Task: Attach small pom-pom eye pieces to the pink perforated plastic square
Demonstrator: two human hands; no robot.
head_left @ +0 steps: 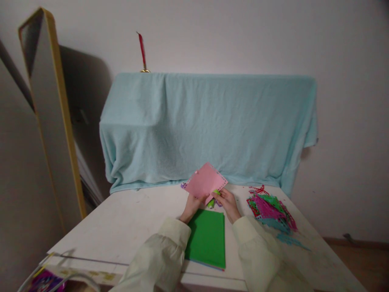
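A pink sheet of paper, turned cornerwise, has small holes punched along its edges. My left hand grips its near corner, fingers closed. At the paper's lower right edge my right hand is closed around a small bright-green craft punch; the fingers partly hide it. Just below the paper, another small green piece shows between the hands. A small purple object peeks out at the sheet's left corner. Under my wrists lies a stack of green paper.
On the right of the white table lies a heap of punched coloured sheets, with blue scraps beside it. A light-blue cloth drapes over something at the back. A framed mirror leans at left.
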